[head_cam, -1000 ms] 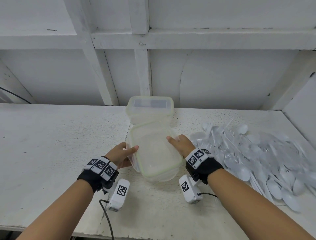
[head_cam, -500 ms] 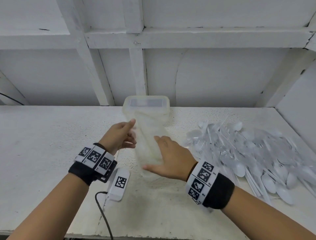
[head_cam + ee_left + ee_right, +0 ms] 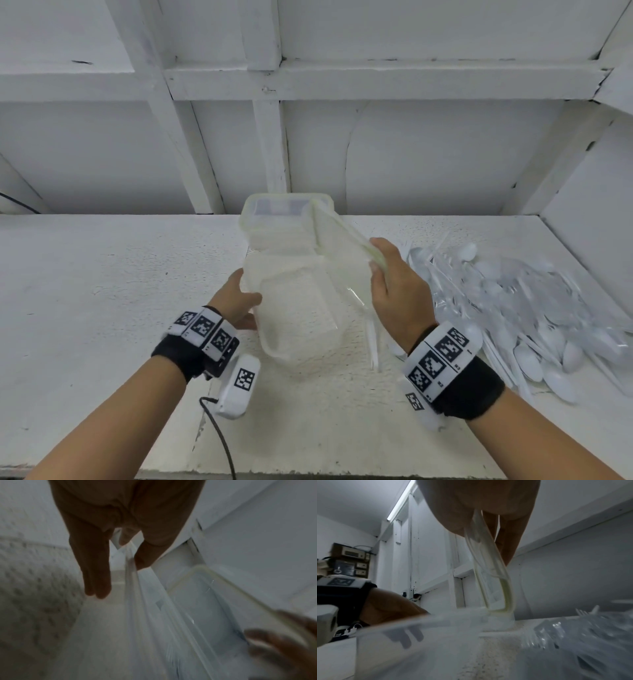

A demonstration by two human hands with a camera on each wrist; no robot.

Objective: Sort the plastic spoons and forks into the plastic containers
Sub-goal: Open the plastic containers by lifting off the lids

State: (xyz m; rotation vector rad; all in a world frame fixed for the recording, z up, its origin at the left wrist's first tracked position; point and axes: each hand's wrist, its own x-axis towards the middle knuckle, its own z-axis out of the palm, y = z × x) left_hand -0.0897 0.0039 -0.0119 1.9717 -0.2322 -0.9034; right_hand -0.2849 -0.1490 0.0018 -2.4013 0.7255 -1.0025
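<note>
1. My right hand (image 3: 397, 291) pinches the lid (image 3: 346, 253) by its right edge: thumb on the near face, fingers behind. The right wrist view shows the rim w/ its greenish seal clamped between thumb and fingers (image 3: 510, 536)
2. The lid is tilted up on edge, its far corner near the back container (image 3: 270, 219), which stands at the rear of the table (image 3: 102, 274) w/ its own lid on
3. My left hand (image 3: 239, 301) grips the front container (image 3: 298, 315) at its left wall, thumb over the rim; in the left wrist view the other fingers (image 3: 96, 574) lie straight down the outside
4. The front container is open-topped, and I can't tell for sure if it sits flat or slightly lifted
5. The pile of white spoons and forks (image 3: 520, 308) lies loose on the table to the right of my right hand, partly on clear plastic wrap; none are in the containers
6. Both wrists carry black bands w/ square-patterned tags; a cable runs off the left one
</note>
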